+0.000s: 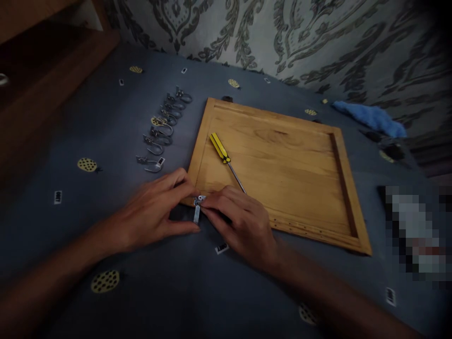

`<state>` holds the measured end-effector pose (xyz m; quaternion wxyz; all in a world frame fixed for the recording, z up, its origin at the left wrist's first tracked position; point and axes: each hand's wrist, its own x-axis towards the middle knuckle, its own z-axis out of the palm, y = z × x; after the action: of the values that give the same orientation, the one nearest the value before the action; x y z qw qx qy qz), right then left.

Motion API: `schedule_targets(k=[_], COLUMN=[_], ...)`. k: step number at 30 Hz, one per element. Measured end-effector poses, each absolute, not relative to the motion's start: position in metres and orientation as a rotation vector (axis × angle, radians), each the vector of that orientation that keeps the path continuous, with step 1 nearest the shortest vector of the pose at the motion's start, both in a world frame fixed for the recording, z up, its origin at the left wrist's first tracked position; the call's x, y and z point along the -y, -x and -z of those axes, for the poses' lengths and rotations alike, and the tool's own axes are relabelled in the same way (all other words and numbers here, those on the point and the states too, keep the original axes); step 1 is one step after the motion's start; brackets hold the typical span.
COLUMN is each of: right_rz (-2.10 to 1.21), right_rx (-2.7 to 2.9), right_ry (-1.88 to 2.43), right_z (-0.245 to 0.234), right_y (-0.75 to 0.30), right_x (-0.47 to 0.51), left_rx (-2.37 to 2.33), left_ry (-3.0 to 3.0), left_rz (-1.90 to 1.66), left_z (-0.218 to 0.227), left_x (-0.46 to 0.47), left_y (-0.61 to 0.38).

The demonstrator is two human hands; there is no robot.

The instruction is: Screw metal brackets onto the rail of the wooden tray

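Note:
At the near left corner of a wooden panel with a raised frame [300, 179], a small shiny metal hook [197, 213] sits against the edge, its strip hanging down. My right hand [243, 221] pinches the hook's upper part between thumb and fingers. From the other side, my left hand [155, 207] reaches in with its index fingertip by the hook's top and its thumb stretched out below, a gap between them. A yellow-handled screwdriver [219, 148] lies on the panel, its tip hidden behind my right hand. Left of the panel, several similar metal hooks [154, 133] form a row.
The dark blue cloth [106, 207] with a pineapple print covers the work surface. A blue rag [370, 117] lies at the back right, near the patterned wall. Wooden furniture [67, 89] stands at the upper left. On the right is a blurred-out object [415, 230].

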<state>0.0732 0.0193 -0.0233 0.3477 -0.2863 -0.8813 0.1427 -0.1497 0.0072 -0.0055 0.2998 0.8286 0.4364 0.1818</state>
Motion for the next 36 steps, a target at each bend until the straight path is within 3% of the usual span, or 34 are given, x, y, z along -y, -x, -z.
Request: schedule_targets(k=[8,17,26,32,36], right_rz=[-0.323,-0.486,-0.244,-0.604,-1.304], right_rx=[2.31,2.274,2.274,2.187,1.578], right_ry=[0.749,0.698,1.243,1.372,1.215], right_z=[0.025,0.017,0.013,0.016,0.006], right_y=[-0.07,-0.094,-0.091,-0.08,-0.09], right_x=[-0.019,-0.021,-0.081,-0.1,-0.097], left_rx=[-1.149,-1.162,-1.171,-1.193,-1.183], left_ry=[-2.182,-2.207,-2.203,-2.209,-2.208], left_rz=[-0.478,-0.466,-0.47,-0.451,-0.436], left_z=[0.004,0.005,0.006,0.005,0.003], left_x=[-0.008,-0.007,-0.006,-0.006,-0.007], left_y=[0.151,0.151,0.153,0.154,0.153])
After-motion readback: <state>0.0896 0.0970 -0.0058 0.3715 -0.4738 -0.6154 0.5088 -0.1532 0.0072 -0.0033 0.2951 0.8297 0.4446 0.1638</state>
